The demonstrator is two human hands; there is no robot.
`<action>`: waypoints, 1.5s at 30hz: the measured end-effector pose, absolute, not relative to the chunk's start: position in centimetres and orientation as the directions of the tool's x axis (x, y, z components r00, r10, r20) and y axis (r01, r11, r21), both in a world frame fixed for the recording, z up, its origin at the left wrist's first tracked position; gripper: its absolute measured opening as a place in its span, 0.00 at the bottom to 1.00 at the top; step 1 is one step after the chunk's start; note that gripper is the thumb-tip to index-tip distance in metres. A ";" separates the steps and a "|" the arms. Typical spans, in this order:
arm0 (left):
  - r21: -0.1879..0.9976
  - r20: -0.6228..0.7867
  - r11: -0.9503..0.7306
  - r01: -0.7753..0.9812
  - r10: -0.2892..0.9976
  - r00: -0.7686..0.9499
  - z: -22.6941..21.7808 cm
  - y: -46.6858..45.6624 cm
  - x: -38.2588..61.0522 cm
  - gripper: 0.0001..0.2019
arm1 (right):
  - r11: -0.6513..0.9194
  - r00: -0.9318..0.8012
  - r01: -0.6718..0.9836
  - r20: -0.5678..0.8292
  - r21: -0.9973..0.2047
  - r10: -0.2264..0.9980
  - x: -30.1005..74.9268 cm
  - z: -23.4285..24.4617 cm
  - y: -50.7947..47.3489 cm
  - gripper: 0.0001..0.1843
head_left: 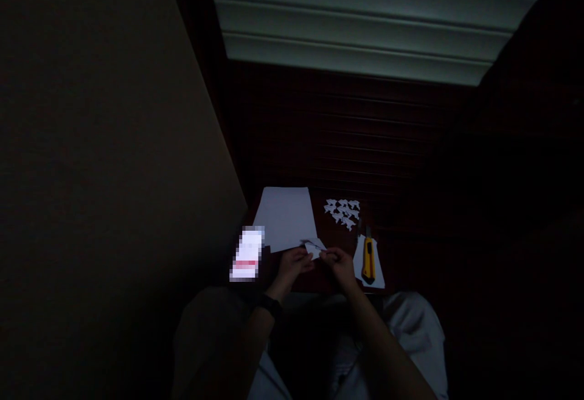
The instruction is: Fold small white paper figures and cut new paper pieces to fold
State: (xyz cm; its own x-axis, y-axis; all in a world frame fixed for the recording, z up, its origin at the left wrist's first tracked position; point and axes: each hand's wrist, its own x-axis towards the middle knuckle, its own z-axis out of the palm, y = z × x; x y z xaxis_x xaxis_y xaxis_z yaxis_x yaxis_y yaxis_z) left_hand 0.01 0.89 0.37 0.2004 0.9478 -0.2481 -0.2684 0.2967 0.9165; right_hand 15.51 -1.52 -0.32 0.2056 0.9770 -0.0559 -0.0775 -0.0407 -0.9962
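Observation:
Between my two hands is a small folded piece of white paper (314, 247), pinched at its left and right edges. My left hand (294, 264), with a dark band on the wrist, is closed on its left side. My right hand (339, 263) grips the right side with thumb and fingers. The paper is held just in front of a large white sheet stack (286, 217) on the small dark table. Several small folded white paper figures (342, 211) lie in a cluster beyond my right hand. Dim light hides the finer folds.
A yellow utility knife (368, 260) rests on smaller white papers (379, 275) at the table's right. A lit phone (247, 254), its screen pixelated, lies at the left edge. A wall (137, 114) stands close on the left, and a slatted shutter (365, 22) is ahead.

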 end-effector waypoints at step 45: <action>0.965 -0.220 0.258 -0.043 0.890 0.400 0.6 0.5 -1.0 0.17 | 0.027 -0.218 0.075 0.010 -0.997 0.976 16.6 2.2 -1.6 0.10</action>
State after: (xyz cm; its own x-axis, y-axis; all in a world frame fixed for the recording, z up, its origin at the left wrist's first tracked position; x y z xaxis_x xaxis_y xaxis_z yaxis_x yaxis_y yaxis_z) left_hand -1.04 0.53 0.63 0.3996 0.8898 -0.2203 -0.0428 0.2582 0.9651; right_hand 16.56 -1.56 2.16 -0.2176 0.9760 0.0103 0.0751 0.0273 -0.9968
